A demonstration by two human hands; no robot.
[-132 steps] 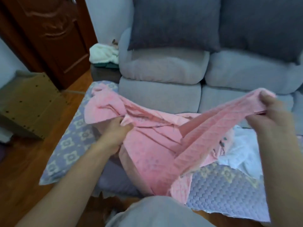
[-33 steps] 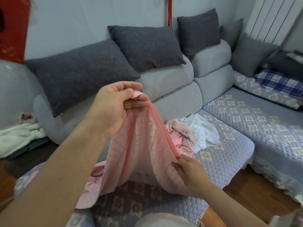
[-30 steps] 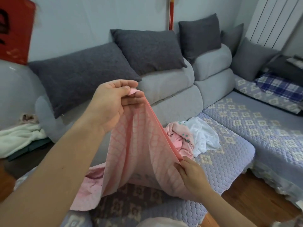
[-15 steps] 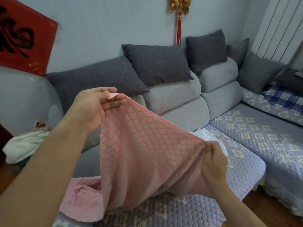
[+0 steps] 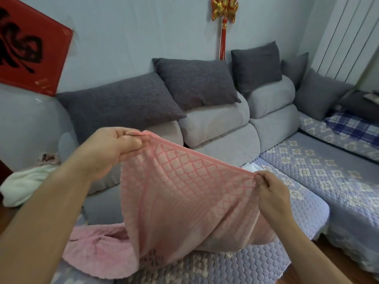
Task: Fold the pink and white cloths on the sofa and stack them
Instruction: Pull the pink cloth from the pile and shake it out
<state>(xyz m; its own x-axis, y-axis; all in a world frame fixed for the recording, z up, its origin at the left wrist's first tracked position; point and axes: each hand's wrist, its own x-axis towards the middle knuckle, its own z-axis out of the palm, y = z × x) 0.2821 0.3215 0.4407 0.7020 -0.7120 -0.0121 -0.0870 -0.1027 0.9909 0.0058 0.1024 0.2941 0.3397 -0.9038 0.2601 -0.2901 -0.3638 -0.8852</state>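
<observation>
A pink cloth (image 5: 184, 197) with a diamond pattern hangs stretched in the air above the sofa seat (image 5: 303, 210). My left hand (image 5: 114, 148) pinches its upper left corner, held higher. My right hand (image 5: 270, 193) pinches the other top corner, lower and to the right. The cloth's lower part droops onto the seat, and a fluffy pink part (image 5: 98, 251) lies at the lower left. A small bit of the white cloth (image 5: 251, 167) shows just behind the pink cloth's top edge; the rest of it is hidden.
Dark grey cushions (image 5: 123, 107) line the grey sofa back. A quilted lilac cover (image 5: 320, 177) runs along the seat to the right, with a blue plaid cloth (image 5: 352, 128) at the far end. A pale green towel (image 5: 24, 185) lies at the left.
My hands have drawn apart, spreading the pink cloth's top edge taut between them. The view has tilted upward. The white cloth is now mostly covered by the pink one.
</observation>
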